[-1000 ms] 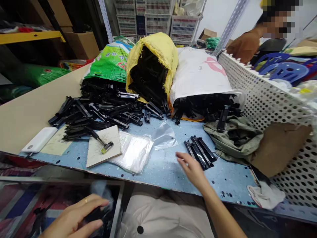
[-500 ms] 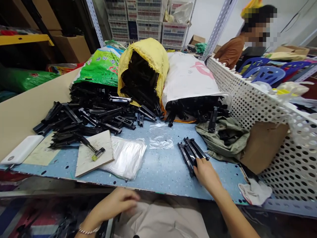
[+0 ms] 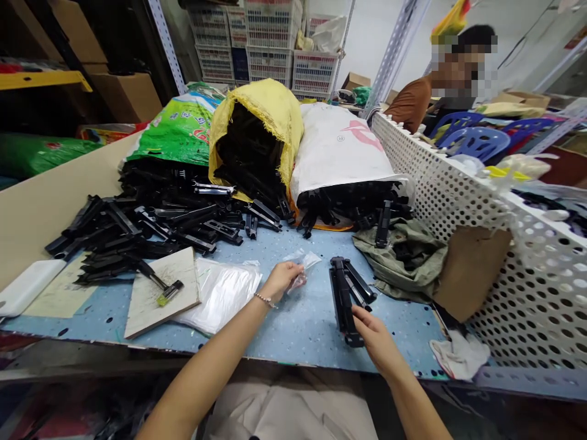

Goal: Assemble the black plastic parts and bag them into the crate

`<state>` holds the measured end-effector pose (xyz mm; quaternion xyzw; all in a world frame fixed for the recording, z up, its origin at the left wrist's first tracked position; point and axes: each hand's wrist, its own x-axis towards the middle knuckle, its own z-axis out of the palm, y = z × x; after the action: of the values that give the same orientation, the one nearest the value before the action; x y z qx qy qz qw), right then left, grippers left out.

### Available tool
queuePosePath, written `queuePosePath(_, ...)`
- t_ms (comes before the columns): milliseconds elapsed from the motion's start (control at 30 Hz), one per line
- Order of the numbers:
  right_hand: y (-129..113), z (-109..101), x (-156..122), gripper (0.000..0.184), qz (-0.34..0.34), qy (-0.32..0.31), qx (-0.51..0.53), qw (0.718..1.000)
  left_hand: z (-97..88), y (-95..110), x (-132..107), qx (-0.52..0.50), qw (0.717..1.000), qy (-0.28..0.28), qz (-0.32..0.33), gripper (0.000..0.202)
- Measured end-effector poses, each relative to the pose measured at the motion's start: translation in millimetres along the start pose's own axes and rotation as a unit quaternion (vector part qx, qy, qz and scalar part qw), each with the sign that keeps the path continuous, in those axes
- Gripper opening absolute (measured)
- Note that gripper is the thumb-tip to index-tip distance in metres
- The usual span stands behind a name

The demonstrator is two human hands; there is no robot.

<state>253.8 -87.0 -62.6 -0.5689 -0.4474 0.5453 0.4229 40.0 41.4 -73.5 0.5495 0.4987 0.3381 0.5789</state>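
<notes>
My left hand [image 3: 283,280] is closed on a small clear plastic bag [image 3: 312,261], whose crumpled film shows past the fingertips at the middle of the table. Farther right, my right hand [image 3: 376,337] grips a long black plastic part [image 3: 340,299] by its near end, thumb and fingers around it. It may hold more than one; the overlap hides this. Just behind it lie a few similar black parts [image 3: 362,282] on the blue tabletop. To the left of my left hand is a stack of clear plastic bags [image 3: 229,290].
A hammer [image 3: 167,293] rests on a pale board [image 3: 147,305]. Heaped black parts [image 3: 174,226] spill from a green sack [image 3: 169,131], a yellow sack [image 3: 266,98] and a white sack [image 3: 339,140]. A perforated white panel [image 3: 458,201] borders the right. A person [image 3: 410,104] is beyond it.
My left hand has come up from the lap to the table and taken hold of the plastic bag there. My right hand has lifted a black part from the row, tilting it.
</notes>
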Motion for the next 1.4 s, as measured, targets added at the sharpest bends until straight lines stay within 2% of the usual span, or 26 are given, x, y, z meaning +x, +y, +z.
queuePosePath(100,-12.6,26.5,3.2,0.037,0.014,-0.009,0.121,0.992,12.5,-5.8,-22.4,-0.112,0.993,-0.015,-0.027,0.041)
queuePosePath(267,-22.5,62.0,16.6,0.030,0.030,-0.052,0.208,0.976,24.4,-11.0,-44.9,-0.225,0.973,0.002,-0.048,0.048)
queuePosePath(400,-16.3,63.8,22.0,0.025,0.043,-0.048,0.263,0.963,16.9,-10.0,-49.4,-0.251,0.967,0.016,-0.036,0.047)
queuePosePath(500,-12.7,49.3,22.8,0.028,0.060,-0.001,0.305,0.950,1.4,-8.6,-54.5,-0.251,0.965,0.073,0.001,0.039)
queuePosePath(567,-13.0,37.8,23.0,0.032,0.069,0.020,0.325,0.943,-9.8,-8.0,-59.5,-0.206,0.971,0.114,0.052,0.025)
queuePosePath(633,-15.2,29.5,23.6,0.034,0.069,0.024,0.333,0.940,-17.4,-7.9,-63.7,-0.057,0.980,0.125,0.145,0.004)
queuePosePath(700,-18.8,26.4,23.1,0.034,0.060,0.027,0.320,0.945,-19.1,-8.0,-64.9,0.136,0.956,0.105,0.237,0.026)
queuePosePath(767,-22.9,28.0,17.7,0.032,0.043,0.043,0.281,0.958,-15.4,-8.0,-62.7,0.251,0.922,0.086,0.281,0.040)
queuePosePath(833,-25.8,32.9,3.8,0.031,0.041,0.048,0.253,0.966,-9.7,-7.5,-58.4,0.278,0.914,0.087,0.283,0.043)
queuePosePath(900,-25.2,38.8,-17.1,0.031,0.082,0.005,0.275,0.958,-6.3,-6.4,-54.4,0.264,0.924,0.085,0.263,0.046)
queuePosePath(933,-23.2,41.5,-28.0,0.031,0.121,-0.031,0.304,0.944,-6.3,-5.7,-53.5,0.248,0.932,0.079,0.250,0.048)
queuePosePath(1033,-12.3,46.3,-48.3,0.033,0.240,-0.135,0.383,0.882,-11.1,-3.3,-58.2,0.207,0.950,0.032,0.233,0.058)
queuePosePath(1067,-8.3,47.3,-48.4,0.036,0.261,-0.152,0.393,0.869,-12.6,-2.8,-62.7,0.208,0.948,0.014,0.240,0.062)
queuePosePath(1100,-5.0,48.4,-45.0,0.039,0.267,-0.157,0.391,0.867,-13.0,-2.4,-68.5,0.218,0.942,-0.005,0.254,0.065)
queuePosePath(1167,-1.5,53.4,-31.4,0.039,0.221,-0.119,0.334,0.908,-9.3,-1.9,-83.1,0.250,0.922,-0.052,0.293,0.069)
queuePosePath(1233,-3.4,64.0,-16.7,0.030,0.140,-0.054,0.254,0.956,-1.7,0.0,-99.3,0.271,0.901,-0.107,0.322,0.071)
queuePosePath(1300,-10.0,78.5,-9.0,0.022,0.051,-0.012,0.155,0.987,1.3,6.1,-116.7,0.262,0.899,-0.144,0.321,0.069)
queuePosePath(1333,-14.3,85.1,-8.5,0.022,0.016,-0.024,0.109,0.994,-2.0,11.3,-126.8,0.249,0.907,-0.141,0.310,0.065)
queuePosePath(1400,-23.2,90.4,-10.8,0.030,-0.038,-0.105,0.018,0.994,-22.7,24.6,-152.9,0.226,0.934,-0.099,0.258,0.050)
